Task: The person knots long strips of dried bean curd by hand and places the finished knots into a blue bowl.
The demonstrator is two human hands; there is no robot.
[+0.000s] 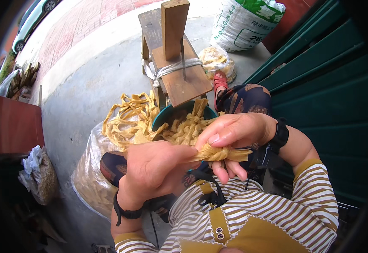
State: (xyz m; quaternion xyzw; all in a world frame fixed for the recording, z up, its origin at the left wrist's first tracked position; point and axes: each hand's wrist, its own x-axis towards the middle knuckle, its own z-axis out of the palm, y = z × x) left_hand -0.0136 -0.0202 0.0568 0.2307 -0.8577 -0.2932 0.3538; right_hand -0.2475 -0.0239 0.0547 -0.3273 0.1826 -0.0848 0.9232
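Note:
In front of my body I hold a pale yellow, limp strip [213, 152], tied into a knot; it looks like tofu skin. My left hand [150, 164] is closed, pinching the strip's left end. Thumb and fingers of my right hand [236, 128] grip around the knot, and a short flat tail sticks out to the right. Just beyond my hands, many similar knotted pieces [184, 131] lie in a teal basin [159, 121], partly hidden by my hands. To its left, long loose strips [125, 120] lie in a heap over a clear plastic bag [92, 170].
A wooden bench [150, 27] with an upright post and a board [186, 82] bound on by white cloth stands beyond the basin. A filled plastic bag [217, 61] and a large white sack [243, 27] stand behind. Green slatted panels [319, 88] line the right; another bag [42, 179] sits left.

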